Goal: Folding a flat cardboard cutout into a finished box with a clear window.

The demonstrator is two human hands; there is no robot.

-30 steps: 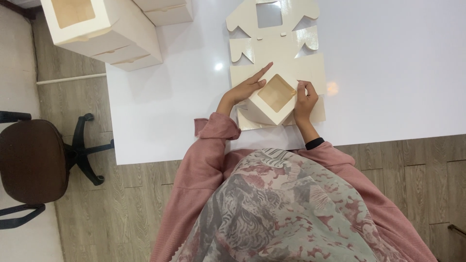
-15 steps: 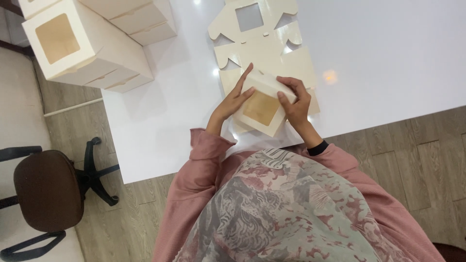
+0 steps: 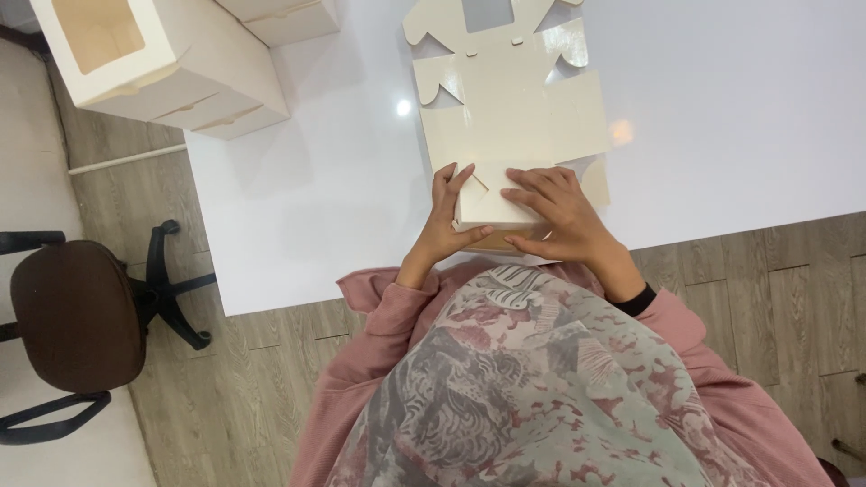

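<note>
A small cream card box (image 3: 492, 209) sits at the near edge of the white table (image 3: 740, 117), at about six o'clock in the view, just ahead of the person's chest. It is smooth, matte paperboard, squarish, half-folded: its top panel shows a small triangular tuck at the left corner, and a brownish strip shows along its near side.

Both hands are clamped on it. The left hand (image 3: 446, 221) grips the box's left side, thumb along the near edge and fingers upright against the corner. The right hand (image 3: 559, 212) lies flat over the top and right side, fingers spread and pointing toward nine o'clock. The two hands are close together, with only the box top between them.

Touching the box at twelve o'clock lies one flat, unfolded box blank (image 3: 510, 99) – the same cream card, glossy under the light, with scalloped flaps and a square window cut near its far end.

At ten o'clock, well apart, stand assembled boxes of the same card; three can be counted, the nearest a tall windowed box (image 3: 153, 54) with a square opening, and another box (image 3: 284, 16) behind it.

On the wood-grain floor at eight o'clock is one swivel chair (image 3: 77, 316) – brown padded seat, black base.
</note>
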